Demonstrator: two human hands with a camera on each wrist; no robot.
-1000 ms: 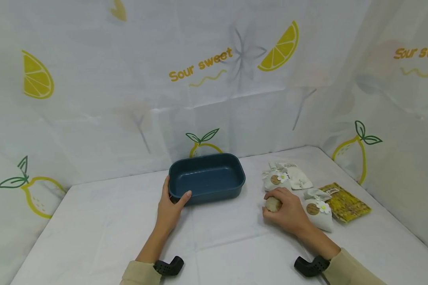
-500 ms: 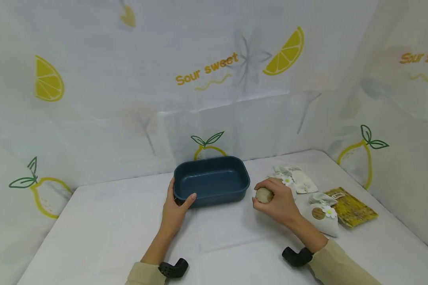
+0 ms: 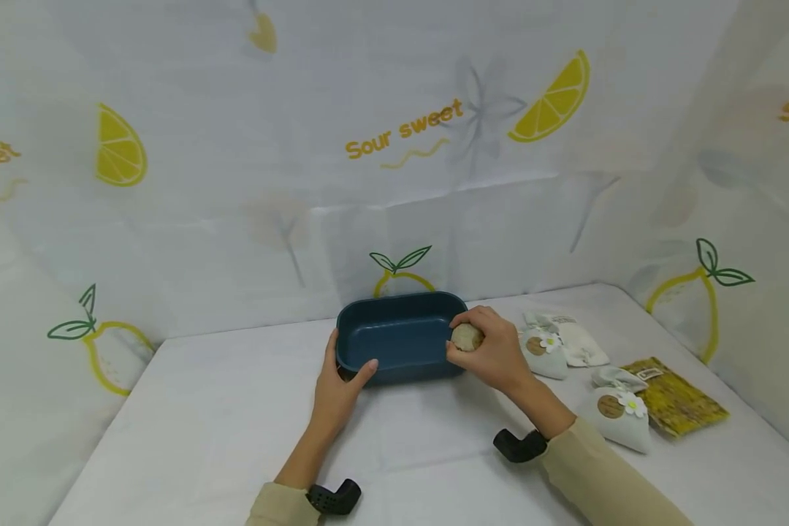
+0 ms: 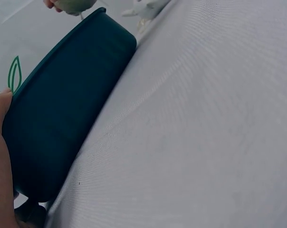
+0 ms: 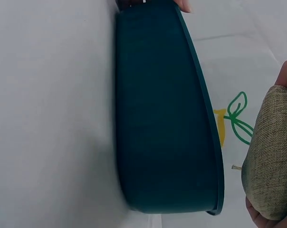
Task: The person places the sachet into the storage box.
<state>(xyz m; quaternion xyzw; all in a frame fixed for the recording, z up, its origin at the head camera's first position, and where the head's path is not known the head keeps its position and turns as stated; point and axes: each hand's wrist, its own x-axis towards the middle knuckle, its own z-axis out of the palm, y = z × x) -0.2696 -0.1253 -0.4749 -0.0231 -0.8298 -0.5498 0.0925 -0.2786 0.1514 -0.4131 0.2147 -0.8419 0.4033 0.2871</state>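
A dark teal rectangular bin (image 3: 401,371) stands on the white-covered table, near the back. At its left end my left hand (image 3: 334,391) grips the wall, thumb over the near rim. My right hand (image 3: 493,351) holds a stuffed pouch of coarse woven beige cloth (image 3: 467,337) beside the bin's right rim, overlapping it in the head view. The right wrist view shows the pouch (image 5: 272,156) raised beyond the rim, a small stem-like end sticking out. In the left wrist view the bin's side (image 4: 67,104) fills the left part. No contents show inside the bin.
At the right lie two small drawstring sachets with daisies, one nearer (image 3: 621,420) and one farther (image 3: 544,358). A flat white pouch (image 3: 581,343) and a yellow patterned packet (image 3: 680,402) lie beside them. A lemon-printed curtain (image 3: 237,183) rises behind the table.
My right hand has carried the cloth pouch left and up from beside the sachets to the bin's right rim. The left hand keeps its grip on the bin. The head view has shifted slightly.
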